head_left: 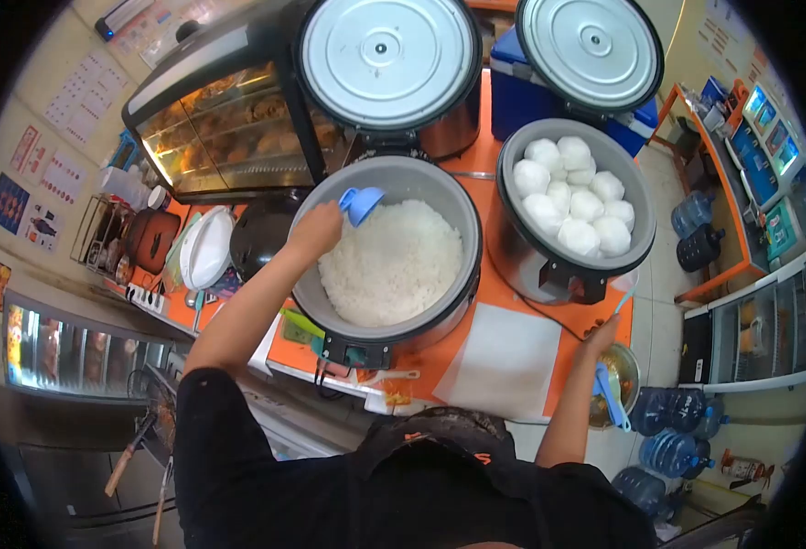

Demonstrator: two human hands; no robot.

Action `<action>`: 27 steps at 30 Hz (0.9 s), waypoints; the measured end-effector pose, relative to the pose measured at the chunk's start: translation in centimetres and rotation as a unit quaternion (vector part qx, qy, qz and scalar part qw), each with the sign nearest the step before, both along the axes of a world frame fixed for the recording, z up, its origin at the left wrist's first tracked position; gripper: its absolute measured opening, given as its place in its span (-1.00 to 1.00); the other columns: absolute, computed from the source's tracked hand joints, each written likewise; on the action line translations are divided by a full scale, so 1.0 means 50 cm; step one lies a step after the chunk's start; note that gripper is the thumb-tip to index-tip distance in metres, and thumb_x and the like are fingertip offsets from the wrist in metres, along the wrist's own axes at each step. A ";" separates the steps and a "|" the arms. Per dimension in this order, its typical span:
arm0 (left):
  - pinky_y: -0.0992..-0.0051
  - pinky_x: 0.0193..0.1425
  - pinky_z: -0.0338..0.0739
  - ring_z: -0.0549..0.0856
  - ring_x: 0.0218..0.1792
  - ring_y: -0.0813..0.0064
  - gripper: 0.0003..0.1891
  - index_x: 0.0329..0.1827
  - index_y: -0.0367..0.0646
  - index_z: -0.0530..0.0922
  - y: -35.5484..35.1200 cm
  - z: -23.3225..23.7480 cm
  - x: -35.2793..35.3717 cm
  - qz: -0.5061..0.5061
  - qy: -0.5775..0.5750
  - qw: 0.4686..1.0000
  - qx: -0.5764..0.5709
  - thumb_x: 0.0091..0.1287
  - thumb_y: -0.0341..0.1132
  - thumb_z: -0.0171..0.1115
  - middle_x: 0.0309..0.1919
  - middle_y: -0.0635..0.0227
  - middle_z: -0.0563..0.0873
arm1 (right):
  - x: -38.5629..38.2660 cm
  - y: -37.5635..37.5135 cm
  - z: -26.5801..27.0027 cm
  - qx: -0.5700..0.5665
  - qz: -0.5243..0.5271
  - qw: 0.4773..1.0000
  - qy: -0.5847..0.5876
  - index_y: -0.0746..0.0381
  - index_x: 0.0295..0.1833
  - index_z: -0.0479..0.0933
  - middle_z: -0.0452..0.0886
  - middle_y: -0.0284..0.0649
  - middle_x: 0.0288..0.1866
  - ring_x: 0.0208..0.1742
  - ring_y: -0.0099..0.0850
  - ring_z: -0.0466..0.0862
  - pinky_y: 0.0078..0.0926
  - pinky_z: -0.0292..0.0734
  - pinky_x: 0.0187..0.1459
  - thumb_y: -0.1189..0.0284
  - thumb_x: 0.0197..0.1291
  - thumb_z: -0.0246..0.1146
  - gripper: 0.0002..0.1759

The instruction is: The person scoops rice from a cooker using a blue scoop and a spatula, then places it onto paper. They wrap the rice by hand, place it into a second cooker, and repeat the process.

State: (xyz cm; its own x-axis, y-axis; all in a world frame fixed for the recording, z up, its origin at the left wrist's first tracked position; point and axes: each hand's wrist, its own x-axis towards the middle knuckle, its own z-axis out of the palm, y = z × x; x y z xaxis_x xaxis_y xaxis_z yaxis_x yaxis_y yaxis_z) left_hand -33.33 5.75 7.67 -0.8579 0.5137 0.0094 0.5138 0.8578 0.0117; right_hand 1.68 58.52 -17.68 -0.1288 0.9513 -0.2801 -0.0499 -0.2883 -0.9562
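My left hand (319,229) is closed on a blue scoop (363,205), held over the left part of an open rice cooker (304,291). Loose white rice (389,265) fills much of that pot. My right hand (600,337) is closed around the thin light-blue handle (624,299) of a utensil whose far end I cannot make out clearly. Just above that hand stands a second open cooker (505,215) holding several white rounded portions of rice (579,203). Below the right hand, a blue-handled utensil (610,399) rests at a metal pot (634,384) of food.
White paper sheets (499,361) lie on the orange counter (563,320). Two raised lids (389,78) stand behind the cookers. A lit food warmer (238,128) is at the back left. Large water bottles (668,412) stand on the floor at right.
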 end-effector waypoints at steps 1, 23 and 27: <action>0.05 -0.02 0.68 0.78 -0.12 -0.14 -0.79 -0.12 -0.36 0.60 0.005 -0.027 -0.011 0.022 0.001 1.000 0.000 0.41 -0.38 0.08 -0.22 -0.15 0.77 | 0.015 -0.022 0.055 -0.082 0.000 0.994 0.070 0.30 0.09 0.55 0.56 -0.30 -0.30 -0.30 -0.47 0.56 -0.41 0.49 -0.25 0.21 0.53 0.12 -0.64; 0.11 -0.09 0.64 0.79 -0.13 0.00 -0.77 -0.09 -0.29 0.67 0.104 0.076 0.138 -0.184 -0.334 0.873 -0.303 0.35 -0.38 0.10 -0.26 -0.06 0.78 | 0.137 -0.499 0.276 -0.005 0.354 0.933 0.056 0.29 0.12 0.44 0.57 -0.36 -0.30 -0.45 -0.68 0.48 -0.70 0.36 -0.43 0.45 0.53 0.12 -0.82; 0.06 -0.24 0.62 0.79 -0.28 -0.03 -0.75 -0.16 -0.33 0.67 0.138 0.094 0.037 -0.144 -0.401 0.852 -0.305 0.34 -0.32 0.12 -0.29 -0.04 0.78 | 0.127 -0.503 0.292 -0.006 0.357 0.932 0.059 0.29 0.13 0.43 0.56 -0.37 -0.32 -0.44 -0.68 0.47 -0.70 0.36 -0.43 0.48 0.51 0.14 -0.82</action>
